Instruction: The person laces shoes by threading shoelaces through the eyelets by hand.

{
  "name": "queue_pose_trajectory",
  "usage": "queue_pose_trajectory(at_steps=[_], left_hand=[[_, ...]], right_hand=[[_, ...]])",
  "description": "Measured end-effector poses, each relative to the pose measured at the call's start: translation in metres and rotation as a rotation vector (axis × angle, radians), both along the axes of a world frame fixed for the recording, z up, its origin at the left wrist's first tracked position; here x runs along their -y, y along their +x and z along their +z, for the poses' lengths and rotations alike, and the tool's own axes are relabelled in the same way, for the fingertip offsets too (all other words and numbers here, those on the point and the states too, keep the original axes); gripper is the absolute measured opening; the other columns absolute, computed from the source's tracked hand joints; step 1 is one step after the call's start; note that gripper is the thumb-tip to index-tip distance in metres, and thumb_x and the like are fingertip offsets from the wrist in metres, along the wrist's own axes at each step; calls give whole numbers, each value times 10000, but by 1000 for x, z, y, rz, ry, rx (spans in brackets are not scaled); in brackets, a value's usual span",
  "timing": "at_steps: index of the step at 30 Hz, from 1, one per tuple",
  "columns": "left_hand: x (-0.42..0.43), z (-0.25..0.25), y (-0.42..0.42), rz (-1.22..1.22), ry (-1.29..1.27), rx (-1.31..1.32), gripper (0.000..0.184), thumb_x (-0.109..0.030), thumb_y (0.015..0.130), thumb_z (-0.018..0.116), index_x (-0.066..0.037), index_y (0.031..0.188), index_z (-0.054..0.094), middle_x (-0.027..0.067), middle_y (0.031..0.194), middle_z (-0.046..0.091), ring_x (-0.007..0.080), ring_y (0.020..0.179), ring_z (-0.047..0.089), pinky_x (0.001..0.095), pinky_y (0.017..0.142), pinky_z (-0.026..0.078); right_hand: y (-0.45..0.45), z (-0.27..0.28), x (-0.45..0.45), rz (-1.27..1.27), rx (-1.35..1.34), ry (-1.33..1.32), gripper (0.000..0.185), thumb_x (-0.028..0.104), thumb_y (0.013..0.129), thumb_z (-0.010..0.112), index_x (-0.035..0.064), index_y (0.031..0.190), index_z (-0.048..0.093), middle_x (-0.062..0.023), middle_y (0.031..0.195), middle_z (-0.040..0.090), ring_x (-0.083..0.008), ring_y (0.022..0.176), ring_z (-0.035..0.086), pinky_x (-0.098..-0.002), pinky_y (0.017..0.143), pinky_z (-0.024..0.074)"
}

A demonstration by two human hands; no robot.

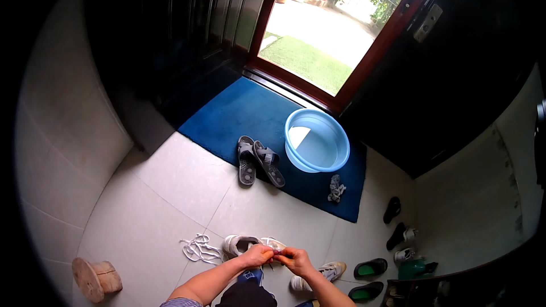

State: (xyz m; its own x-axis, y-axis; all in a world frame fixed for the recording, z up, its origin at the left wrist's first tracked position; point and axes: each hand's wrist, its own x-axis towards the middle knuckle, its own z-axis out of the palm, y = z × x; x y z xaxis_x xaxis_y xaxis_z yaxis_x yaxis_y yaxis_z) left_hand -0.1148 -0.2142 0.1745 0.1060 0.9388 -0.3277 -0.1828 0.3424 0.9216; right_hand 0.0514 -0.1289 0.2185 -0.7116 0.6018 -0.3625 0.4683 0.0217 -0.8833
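Note:
My left hand (259, 255) and my right hand (297, 261) meet low in the middle, fingers pinched together. What is between the fingertips is too small to make out. Just beyond them on the tiles are a white sneaker (232, 243) with a dark inside and a second pale shoe (274, 243), partly covered by my hands. A loose white shoelace (200, 249) lies in loops to the left. Below my left wrist shows a foot in a blue sock (250, 276). Another white sneaker (333, 271) is under my right forearm.
A light blue basin (316, 166) of water stands on the blue mat (227, 113) by the glass door. Grey sandals (247, 162) and a crumpled grey cloth (335, 189) lie there too. Several shoes (369, 268) line the right; a wooden spool-shaped stool (96, 279) is at left.

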Motion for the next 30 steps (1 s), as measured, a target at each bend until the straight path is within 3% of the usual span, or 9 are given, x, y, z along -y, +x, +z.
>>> queue_pose_trajectory(at_steps=[11, 16, 22, 25, 26, 27, 28, 29, 30], left_hand=[[15, 26, -17, -17, -64, 249, 163, -158, 867, 613, -59, 740, 586, -14, 621, 538, 62, 536, 455, 221, 472, 339], [25, 36, -22, 34, -95, 343, 77, -98, 863, 612, -39, 827, 577, 24, 704, 602, 86, 587, 538, 222, 515, 434], [29, 46, -20, 28, -82, 294, 72, -98, 876, 570, -51, 822, 582, 19, 690, 600, 96, 580, 550, 233, 520, 449], [27, 48, -22, -17, 52, 67, 103, -139, 875, 565, -70, 801, 586, 22, 646, 587, 105, 537, 539, 259, 498, 448], [26, 40, -22, 8, 111, 24, 124, -173, 870, 572, -83, 785, 586, 30, 613, 573, 114, 507, 529, 282, 477, 442], [26, 29, -25, 30, 122, 1, 128, -168, 878, 558, -80, 788, 584, 33, 616, 574, 117, 508, 529, 286, 471, 439], [29, 45, -30, 97, 38, 76, 131, -166, 883, 546, -81, 792, 585, 31, 610, 570, 117, 511, 535, 287, 474, 441], [35, 64, -43, 100, -77, 16, 86, -173, 851, 578, -104, 799, 583, 9, 676, 587, 93, 601, 560, 251, 536, 458], [44, 60, -48, 191, -30, -28, 76, -149, 856, 558, -91, 826, 596, 17, 677, 594, 99, 574, 560, 244, 500, 443]], right_hand=[[-16, 42, 15, 25, -5, -102, 177, 49, 846, 656, -36, 1000, 642, -65, 929, 674, -109, 858, 620, -231, 786, 495], [-15, 32, 24, 23, -62, -51, 175, 43, 840, 660, -37, 994, 640, -61, 923, 674, -110, 859, 621, -228, 796, 493], [-14, 50, 30, 47, -20, 44, 177, 53, 839, 665, 0, 1007, 648, -42, 913, 675, -101, 853, 615, -231, 781, 490], [-9, 59, 32, 95, -105, 399, 209, 57, 828, 666, 20, 1033, 649, -69, 889, 678, -117, 870, 606, -272, 787, 498], [3, 8, 25, 8, -227, 305, 247, 49, 804, 672, 35, 1049, 646, -87, 941, 677, -138, 897, 614, -292, 798, 499], [9, 23, 21, 76, -208, 554, 273, 42, 781, 677, 39, 1051, 639, -94, 974, 663, -165, 897, 617, -297, 802, 497], [12, 66, 21, 73, -226, 412, 247, 26, 759, 678, 24, 1001, 630, -99, 922, 646, -195, 843, 610, -303, 774, 499], [31, 56, 12, 117, -174, 570, 172, 19, 768, 661, 15, 934, 616, -85, 844, 623, -185, 783, 587, -300, 727, 494], [41, 75, 16, 40, -122, 440, 116, 17, 795, 631, 8, 907, 603, -65, 787, 603, -162, 748, 566, -291, 695, 487]])
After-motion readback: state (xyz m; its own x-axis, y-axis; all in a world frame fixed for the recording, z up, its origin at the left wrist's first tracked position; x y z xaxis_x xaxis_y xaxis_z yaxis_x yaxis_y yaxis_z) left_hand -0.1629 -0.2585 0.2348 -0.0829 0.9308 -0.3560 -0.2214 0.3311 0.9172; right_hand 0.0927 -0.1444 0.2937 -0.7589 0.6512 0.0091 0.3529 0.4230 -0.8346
